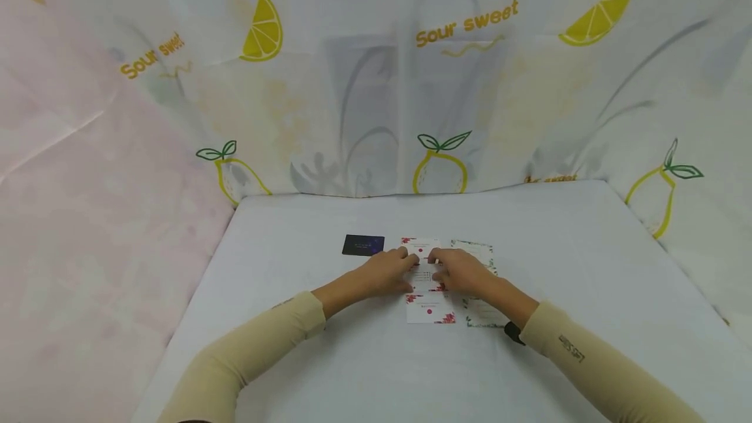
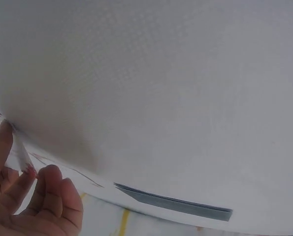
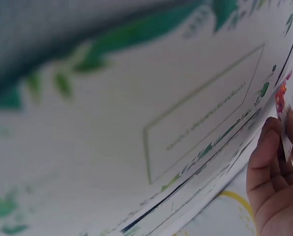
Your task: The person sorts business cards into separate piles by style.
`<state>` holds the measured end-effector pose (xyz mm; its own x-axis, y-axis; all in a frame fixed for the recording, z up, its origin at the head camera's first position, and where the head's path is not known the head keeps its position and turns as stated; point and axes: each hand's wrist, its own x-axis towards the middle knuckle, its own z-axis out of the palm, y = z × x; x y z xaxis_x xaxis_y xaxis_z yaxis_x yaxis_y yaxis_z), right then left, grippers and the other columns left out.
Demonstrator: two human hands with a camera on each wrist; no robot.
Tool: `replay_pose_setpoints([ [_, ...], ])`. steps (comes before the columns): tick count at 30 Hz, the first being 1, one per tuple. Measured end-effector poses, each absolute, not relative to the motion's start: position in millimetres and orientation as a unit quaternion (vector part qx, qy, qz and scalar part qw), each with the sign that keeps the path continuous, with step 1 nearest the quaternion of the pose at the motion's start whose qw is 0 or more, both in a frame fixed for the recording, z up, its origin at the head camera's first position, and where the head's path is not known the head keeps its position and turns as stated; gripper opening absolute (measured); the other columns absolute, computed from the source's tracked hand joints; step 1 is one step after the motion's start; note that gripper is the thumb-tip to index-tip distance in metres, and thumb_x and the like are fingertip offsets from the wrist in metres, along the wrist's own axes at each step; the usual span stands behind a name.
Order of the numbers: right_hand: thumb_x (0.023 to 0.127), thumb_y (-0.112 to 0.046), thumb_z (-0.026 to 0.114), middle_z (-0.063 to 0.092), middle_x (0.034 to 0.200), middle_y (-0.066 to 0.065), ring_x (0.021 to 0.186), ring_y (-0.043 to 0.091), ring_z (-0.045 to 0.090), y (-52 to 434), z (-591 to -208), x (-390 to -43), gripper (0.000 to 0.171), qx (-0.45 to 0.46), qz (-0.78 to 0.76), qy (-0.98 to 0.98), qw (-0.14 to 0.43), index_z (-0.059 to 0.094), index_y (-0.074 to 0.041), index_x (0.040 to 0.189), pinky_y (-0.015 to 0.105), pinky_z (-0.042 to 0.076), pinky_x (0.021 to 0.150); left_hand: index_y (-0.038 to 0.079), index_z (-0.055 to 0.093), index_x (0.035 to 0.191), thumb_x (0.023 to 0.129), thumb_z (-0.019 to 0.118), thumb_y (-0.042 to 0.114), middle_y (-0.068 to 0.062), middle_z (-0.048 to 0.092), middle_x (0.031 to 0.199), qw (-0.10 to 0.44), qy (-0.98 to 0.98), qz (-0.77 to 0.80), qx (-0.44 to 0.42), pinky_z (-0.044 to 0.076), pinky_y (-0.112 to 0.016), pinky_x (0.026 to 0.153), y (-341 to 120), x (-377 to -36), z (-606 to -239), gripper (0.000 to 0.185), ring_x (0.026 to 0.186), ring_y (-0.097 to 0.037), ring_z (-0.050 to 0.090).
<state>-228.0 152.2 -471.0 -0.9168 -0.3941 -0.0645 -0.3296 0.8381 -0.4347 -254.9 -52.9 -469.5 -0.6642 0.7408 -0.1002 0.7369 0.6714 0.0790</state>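
A white card with red floral corners (image 1: 427, 311) is laid lengthwise near the middle of the white surface (image 1: 587, 266). Its far half is covered by both hands. The card's left edge is pinched by the curled fingers of the left hand (image 1: 389, 272), as is seen in the left wrist view (image 2: 23, 157). Its right edge is gripped by the right hand (image 1: 460, 270). A green-bordered card (image 1: 483, 312) is set just beside it on the right, partly under the right forearm. A dark card (image 1: 363, 245) is placed just left of the left hand's fingers. Bare surface is left all round, widest toward the near edge and both side edges.
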Motion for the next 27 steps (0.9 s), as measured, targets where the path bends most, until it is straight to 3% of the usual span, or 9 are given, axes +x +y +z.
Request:
replay_pose_setpoints([
  [4, 0.093, -0.007, 0.065, 0.071, 0.107, 0.009, 0.094, 0.021, 0.065, 158.6, -473.0, -228.2, 0.017, -0.218, -0.270, 0.937, 0.041, 0.066, -0.007, 0.110, 0.042, 0.054, 0.084, 0.015, 0.058, 0.132, 0.091, 0.069, 0.043, 0.000, 0.062, 0.107, 0.037, 0.907, 0.017, 0.420, 0.047, -0.021, 0.071, -56.2, -254.2, -467.2, 0.050, 0.080, -0.010, 0.053],
  [7, 0.095, -0.005, 0.061, 0.071, 0.104, 0.011, 0.084, 0.018, 0.063, 163.2, -470.2, -231.7, 0.015, -0.229, -0.310, 0.922, 0.033, 0.066, -0.005, 0.109, 0.038, 0.052, 0.077, 0.015, 0.059, 0.131, 0.091, 0.069, 0.043, -0.001, 0.063, 0.107, 0.019, 0.905, 0.028, 0.424, 0.048, -0.023, 0.071, -59.5, -254.8, -463.6, 0.050, 0.080, -0.010, 0.053],
  [13, 0.096, -0.005, 0.059, 0.068, 0.090, 0.007, 0.068, 0.010, 0.053, 167.4, -463.8, -243.3, 0.016, -0.227, -0.341, 0.911, 0.046, 0.067, -0.003, 0.109, 0.027, 0.047, 0.064, 0.013, 0.054, 0.138, 0.086, 0.073, 0.049, -0.004, 0.061, 0.120, -0.003, 0.905, 0.003, 0.426, 0.052, -0.030, 0.083, -62.9, -258.0, -458.3, 0.066, 0.096, -0.014, 0.058],
  [18, 0.096, -0.006, 0.061, 0.063, 0.081, 0.005, 0.064, 0.011, 0.051, 168.6, -463.7, -248.1, 0.015, -0.213, -0.355, 0.910, 0.039, 0.067, -0.003, 0.109, 0.027, 0.045, 0.061, 0.012, 0.055, 0.136, 0.087, 0.074, 0.043, -0.005, 0.060, 0.122, -0.030, 0.905, -0.011, 0.425, 0.053, -0.031, 0.085, -60.7, -263.3, -457.9, 0.061, 0.100, -0.016, 0.060],
  [22, 0.094, -0.014, 0.067, 0.065, 0.090, 0.005, 0.071, 0.011, 0.055, 166.6, -465.3, -249.9, 0.022, -0.211, -0.318, 0.924, 0.005, 0.066, -0.004, 0.113, 0.026, 0.047, 0.064, 0.013, 0.058, 0.134, 0.086, 0.074, 0.042, -0.005, 0.062, 0.117, -0.018, 0.914, 0.004, 0.405, 0.053, -0.032, 0.080, -61.7, -268.4, -454.8, 0.058, 0.091, -0.017, 0.061],
  [27, 0.085, -0.028, 0.079, 0.061, 0.116, 0.010, 0.087, 0.015, 0.059, 162.4, -463.3, -248.9, 0.054, -0.215, -0.244, 0.945, -0.018, 0.060, -0.002, 0.127, 0.027, 0.050, 0.071, 0.014, 0.059, 0.136, 0.087, 0.074, 0.041, -0.006, 0.062, 0.118, 0.009, 0.926, 0.020, 0.377, 0.054, -0.036, 0.083, -61.8, -277.1, -449.7, 0.057, 0.094, -0.019, 0.062],
])
